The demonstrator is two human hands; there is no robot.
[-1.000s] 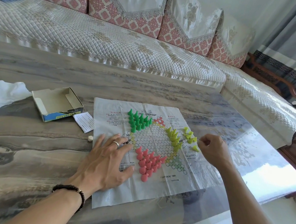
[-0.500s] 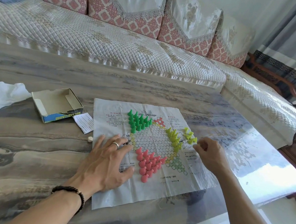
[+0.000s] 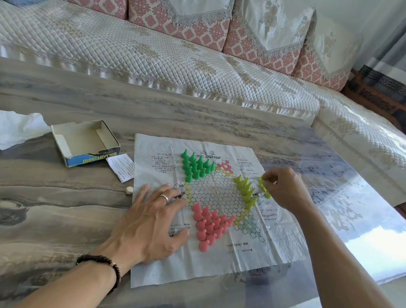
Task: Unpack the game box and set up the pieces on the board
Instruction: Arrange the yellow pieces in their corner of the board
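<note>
A white paper game board (image 3: 213, 270) printed with a star of hexagons lies flat on the table. Green pegs (image 3: 196, 166) stand at its far left point, pink pegs (image 3: 209, 226) at the near point, and yellow-green pegs (image 3: 246, 189) along the right side. My left hand (image 3: 151, 224) rests flat on the board's left part, fingers spread. My right hand (image 3: 283, 188) reaches over a few loose yellow pegs (image 3: 263, 185) at the board's right and pinches one between thumb and fingertips. The empty game box (image 3: 85, 143) sits open to the left.
A folded paper slip (image 3: 121, 167) and a small white die (image 3: 129, 190) lie between box and board. A crumpled white tissue (image 3: 6, 128) sits at the far left. The table (image 3: 48, 215) is grey marble-patterned; a quilted sofa (image 3: 156, 54) runs behind it.
My right hand moved up and left from the board's right edge onto the loose yellow pegs and closed its fingertips on one. My left hand stayed flat on the board.
</note>
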